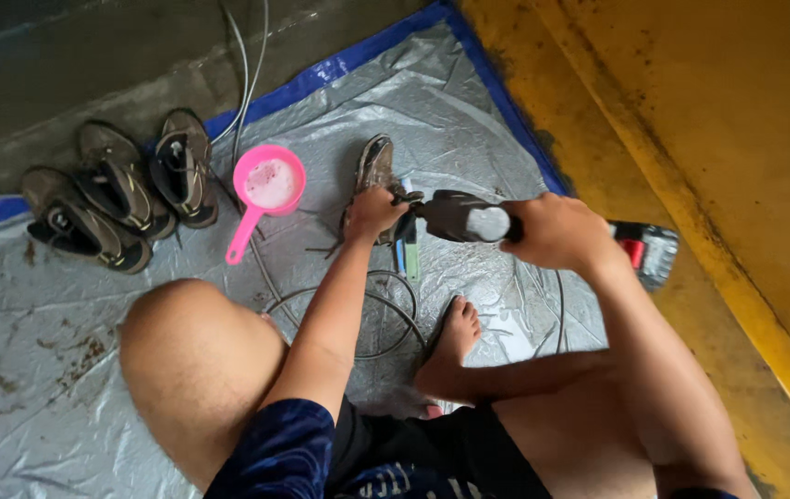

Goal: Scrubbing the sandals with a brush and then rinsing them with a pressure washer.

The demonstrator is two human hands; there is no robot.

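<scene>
Near the tarp's (469,102) far blue edge, the left hand (372,212) pins a brown shoe (375,166) while the right hand (557,231) grips a cordless power tool (469,220), apparently brushing it; next comes steady pressure along the shoe.

Dark blue patterned sleeve (275,453), black shorts (432,457), barefoot

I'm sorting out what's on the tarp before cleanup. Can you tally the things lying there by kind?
Shoes: 4, three in a row and one under the left hand
Pink scoop: 1
Power tool in the right hand: 1
Total: 6
</scene>
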